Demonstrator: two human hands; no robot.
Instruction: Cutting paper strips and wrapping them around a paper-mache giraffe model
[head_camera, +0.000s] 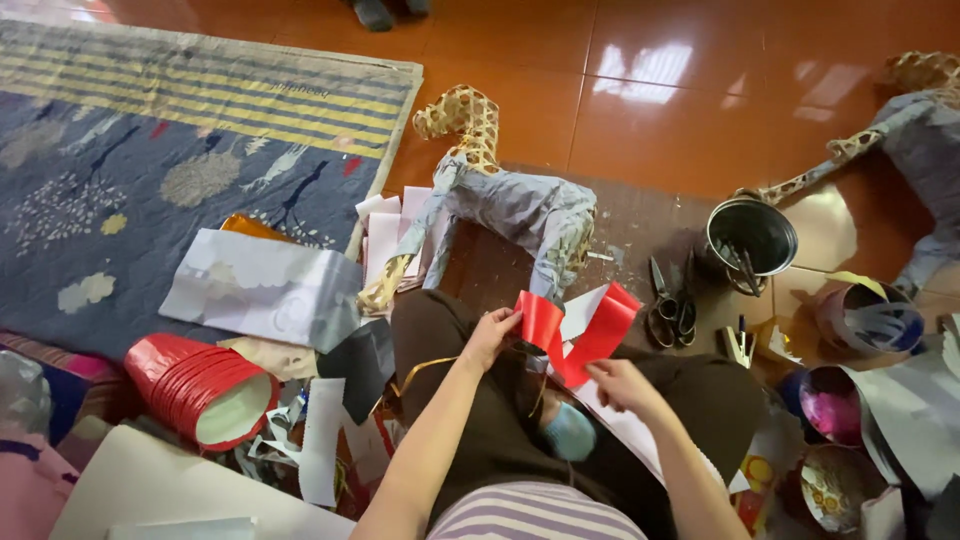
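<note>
I sit on the floor with a strip of red glossy paper (590, 335) held over my lap. My left hand (492, 333) pinches the folded left end of the strip. My right hand (620, 383) grips its lower right part, near a white sheet underneath. The strip bends into a loop between the two hands. A paper giraffe figure (505, 200) wrapped in grey paper with a spotted neck stands just beyond my knees.
Black scissors (672, 300) lie on the brown board to the right, beside a metal tin (752, 235) of tools. A red paper roll (200, 390) and loose sheets lie at left on a blue patterned rug (120, 170). Tape rolls (870, 318) and a second giraffe figure (900, 130) sit at right.
</note>
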